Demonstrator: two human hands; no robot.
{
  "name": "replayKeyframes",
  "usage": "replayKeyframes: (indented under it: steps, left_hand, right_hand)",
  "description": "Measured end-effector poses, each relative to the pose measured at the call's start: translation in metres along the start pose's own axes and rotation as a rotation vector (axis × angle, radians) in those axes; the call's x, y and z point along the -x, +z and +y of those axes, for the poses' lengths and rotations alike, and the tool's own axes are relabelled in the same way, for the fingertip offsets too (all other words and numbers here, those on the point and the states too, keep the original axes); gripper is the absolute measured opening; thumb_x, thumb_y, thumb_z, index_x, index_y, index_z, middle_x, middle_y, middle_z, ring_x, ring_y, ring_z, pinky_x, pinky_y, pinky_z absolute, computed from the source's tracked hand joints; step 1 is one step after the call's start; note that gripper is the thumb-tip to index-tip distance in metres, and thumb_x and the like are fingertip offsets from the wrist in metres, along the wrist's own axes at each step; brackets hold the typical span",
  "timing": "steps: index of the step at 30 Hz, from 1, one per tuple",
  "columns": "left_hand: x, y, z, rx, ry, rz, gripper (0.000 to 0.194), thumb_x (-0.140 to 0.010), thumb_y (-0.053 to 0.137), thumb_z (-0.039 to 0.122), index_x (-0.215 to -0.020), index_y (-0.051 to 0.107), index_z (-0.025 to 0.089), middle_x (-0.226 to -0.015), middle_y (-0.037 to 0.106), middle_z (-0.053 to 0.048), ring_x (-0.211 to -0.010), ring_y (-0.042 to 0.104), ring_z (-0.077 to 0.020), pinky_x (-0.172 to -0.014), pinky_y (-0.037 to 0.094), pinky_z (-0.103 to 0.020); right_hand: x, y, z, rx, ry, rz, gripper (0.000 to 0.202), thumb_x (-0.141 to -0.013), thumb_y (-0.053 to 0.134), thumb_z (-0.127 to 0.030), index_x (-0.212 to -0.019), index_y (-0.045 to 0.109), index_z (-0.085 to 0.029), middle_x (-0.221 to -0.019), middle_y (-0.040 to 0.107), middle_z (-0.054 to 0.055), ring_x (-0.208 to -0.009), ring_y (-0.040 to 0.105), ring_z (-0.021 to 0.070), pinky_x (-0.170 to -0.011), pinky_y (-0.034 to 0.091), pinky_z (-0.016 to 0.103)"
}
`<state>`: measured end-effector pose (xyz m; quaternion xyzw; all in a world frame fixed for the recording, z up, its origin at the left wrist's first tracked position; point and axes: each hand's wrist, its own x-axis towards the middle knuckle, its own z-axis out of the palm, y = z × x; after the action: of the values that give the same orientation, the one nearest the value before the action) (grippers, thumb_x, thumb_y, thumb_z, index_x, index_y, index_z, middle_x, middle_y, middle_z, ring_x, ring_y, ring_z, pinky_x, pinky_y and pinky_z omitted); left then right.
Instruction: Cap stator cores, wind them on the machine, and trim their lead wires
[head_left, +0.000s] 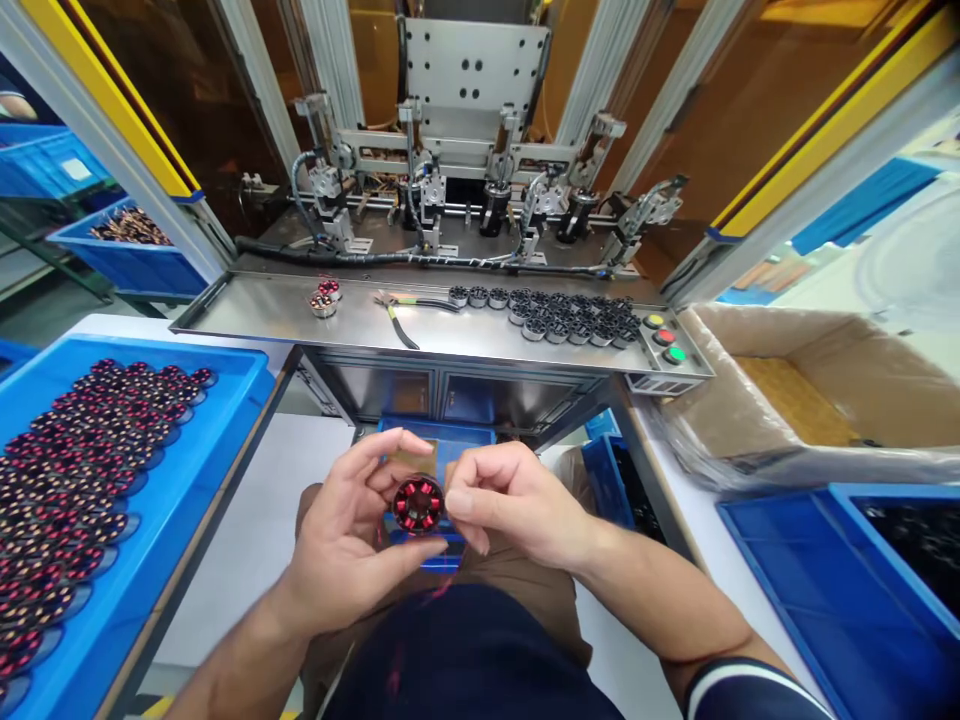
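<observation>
Above my lap, my left hand [356,525] holds a round stator wound with red wire [418,504], its slotted face turned up toward the camera. My right hand [517,500] is at the stator's right edge, its thumb and fingers pinched together; what lies between them is too small to make out. Thin red wire hangs faintly below the hands. On the metal ledge ahead are two wound stators [325,298], pliers [412,308] with green and black handles, and a cluster of black stator cores [574,318].
A blue tray [244,375] of wound stators stands at the left. Behind the ledge is a machine with clamps [431,205]. Coloured buttons [664,338] sit at the ledge's right end, beside a plastic-lined carton [825,375] and a blue bin [802,560] of black parts.
</observation>
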<state>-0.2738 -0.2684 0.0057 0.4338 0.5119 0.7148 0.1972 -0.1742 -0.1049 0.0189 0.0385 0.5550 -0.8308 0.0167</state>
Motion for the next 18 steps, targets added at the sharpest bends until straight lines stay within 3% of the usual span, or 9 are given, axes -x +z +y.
replayKeyframes:
  steps: [3,9,11,15,18]
  left_hand:
    - [-0.002,0.002,-0.001,0.056,-0.006,0.065,0.081,-0.068,0.080,-0.005,-0.134,0.056,0.035,-0.104,0.067,-0.001,-0.083,0.070,-0.0124,-0.073,0.060,-0.020]
    - [-0.002,-0.004,0.002,0.148,-0.022,0.054,0.068,-0.076,0.079,0.004,-0.133,0.056,0.033,-0.108,0.074,-0.006,-0.092,0.073,-0.0162,-0.080,0.061,-0.024]
    - [-0.001,-0.004,0.002,0.108,-0.001,0.039,0.069,-0.078,0.076,0.001,-0.134,0.055,0.034,-0.111,0.075,-0.005,-0.096,0.073,-0.0163,-0.083,0.061,-0.024]
    - [0.003,0.000,-0.001,-0.032,0.032,0.018,0.073,-0.079,0.070,-0.005,-0.137,0.051,0.035,-0.118,0.074,-0.003,-0.102,0.073,-0.0150,-0.089,0.060,-0.024]
    - [0.005,0.002,-0.003,-0.069,0.032,-0.003,0.074,-0.081,0.068,-0.006,-0.140,0.048,0.035,-0.121,0.073,-0.003,-0.107,0.072,-0.0153,-0.091,0.059,-0.023]
  right_hand:
    - [0.004,-0.003,0.007,-0.006,-0.014,-0.028,0.034,-0.081,0.077,-0.041,-0.067,0.060,-0.014,-0.055,0.056,-0.004,-0.047,0.049,0.0060,-0.048,0.042,0.020]
    - [0.013,-0.029,0.008,0.289,-0.059,-0.270,0.028,-0.085,0.073,-0.036,-0.070,0.067,-0.014,-0.062,0.061,0.000,-0.054,0.053,0.0086,-0.052,0.044,0.021]
    - [0.014,-0.034,0.001,0.377,-0.121,-0.219,0.027,-0.083,0.076,-0.038,-0.075,0.069,-0.014,-0.068,0.064,0.002,-0.059,0.055,0.0097,-0.056,0.046,0.023]
    - [0.013,-0.025,-0.010,0.350,-0.264,0.024,0.038,-0.069,0.087,-0.045,-0.081,0.065,-0.016,-0.075,0.060,0.000,-0.065,0.051,0.0108,-0.062,0.044,0.025]
    - [0.009,-0.010,-0.009,0.310,-0.294,0.074,0.033,-0.076,0.082,-0.040,-0.076,0.058,-0.018,-0.071,0.056,-0.001,-0.065,0.048,0.0107,-0.061,0.041,0.025]
